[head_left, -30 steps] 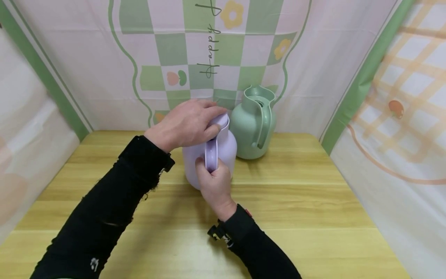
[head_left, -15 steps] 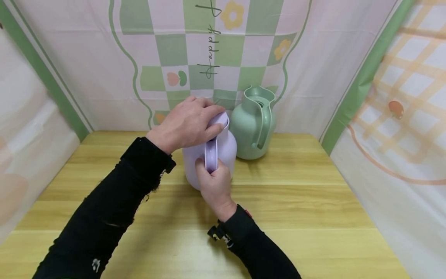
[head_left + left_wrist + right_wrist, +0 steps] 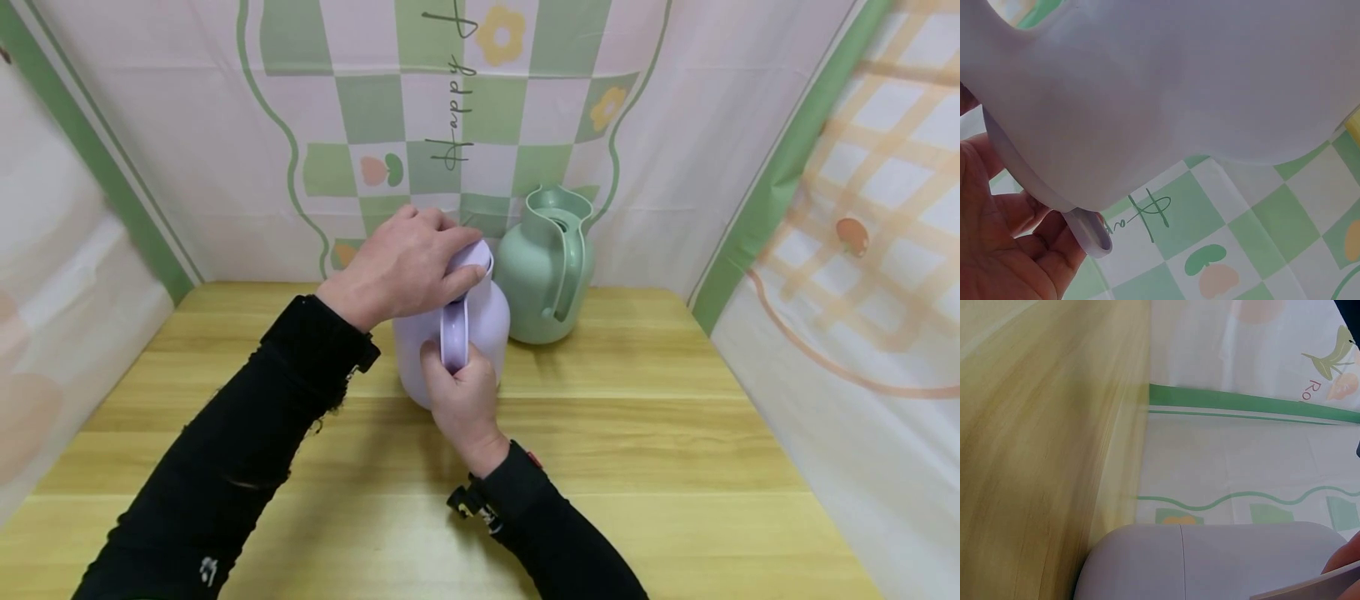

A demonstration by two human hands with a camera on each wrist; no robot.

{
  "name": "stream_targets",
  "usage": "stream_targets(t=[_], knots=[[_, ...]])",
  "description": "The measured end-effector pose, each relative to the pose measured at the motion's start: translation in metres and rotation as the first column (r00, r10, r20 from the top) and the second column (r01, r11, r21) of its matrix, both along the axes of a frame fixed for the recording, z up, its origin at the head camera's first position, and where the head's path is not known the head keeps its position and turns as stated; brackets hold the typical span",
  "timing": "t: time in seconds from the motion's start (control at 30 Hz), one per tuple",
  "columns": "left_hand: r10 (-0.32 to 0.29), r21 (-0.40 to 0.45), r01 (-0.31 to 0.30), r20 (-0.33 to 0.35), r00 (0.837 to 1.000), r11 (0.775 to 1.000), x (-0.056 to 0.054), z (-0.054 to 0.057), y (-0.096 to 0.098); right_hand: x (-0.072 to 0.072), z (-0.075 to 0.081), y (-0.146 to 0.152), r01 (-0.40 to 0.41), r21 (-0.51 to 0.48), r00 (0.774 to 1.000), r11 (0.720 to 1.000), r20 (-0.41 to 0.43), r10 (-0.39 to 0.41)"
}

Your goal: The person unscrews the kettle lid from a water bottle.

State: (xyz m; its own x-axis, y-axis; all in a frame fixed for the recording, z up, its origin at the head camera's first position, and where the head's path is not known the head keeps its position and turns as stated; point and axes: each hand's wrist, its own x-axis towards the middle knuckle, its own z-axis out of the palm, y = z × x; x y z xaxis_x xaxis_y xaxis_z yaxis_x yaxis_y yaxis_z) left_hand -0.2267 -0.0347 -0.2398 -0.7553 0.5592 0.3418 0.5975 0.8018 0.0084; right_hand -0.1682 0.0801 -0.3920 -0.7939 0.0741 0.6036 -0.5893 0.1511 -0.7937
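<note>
A lavender vacuum jug [image 3: 491,325] stands upright on the wooden table. From above, my left hand [image 3: 401,267] holds its round lid [image 3: 474,253], thumb on the near side and fingers over the top. Seen from the left wrist, the fingers of that left hand [image 3: 1007,244] bend around the jug's top beside a short protruding lip [image 3: 1090,232]. My right hand [image 3: 467,400] grips the jug's handle [image 3: 454,333] low down, thumb along its left side. The right wrist view catches the jug's body [image 3: 1141,562] and a bit of the handle [image 3: 1313,584].
A green vacuum jug [image 3: 534,279] with an uncovered mouth stands just behind and to the right of the lavender one. Patterned cloth [image 3: 367,108] hangs at the back and both sides of the wooden table [image 3: 637,433].
My left hand has shifted slightly on the lid, its knuckles a little higher and farther right. The right hand and both jugs stay in place.
</note>
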Motion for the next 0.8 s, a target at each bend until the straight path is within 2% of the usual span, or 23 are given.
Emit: stream_targets(t=[0.2, 0.6, 0.8], knots=[[0.031, -0.026, -0.030, 0.027, 0.999, 0.999, 0.0014, 0.0015, 0.0009, 0.0004, -0.0009, 0.0004, -0.003, 0.001, 1.000, 1.000, 0.008, 0.003], [0.044, -0.039, -0.043, 0.014, 0.999, 0.998, 0.0030, 0.0017, 0.0009, -0.0005, -0.0003, 0.0002, -0.013, -0.003, 1.000, 1.000, -0.023, 0.012], [0.046, -0.042, -0.047, -0.025, 0.999, 0.998, 0.0031, 0.0014, 0.0011, -0.0003, -0.0003, 0.0003, -0.013, -0.009, 1.000, 1.000, -0.014, 0.013]])
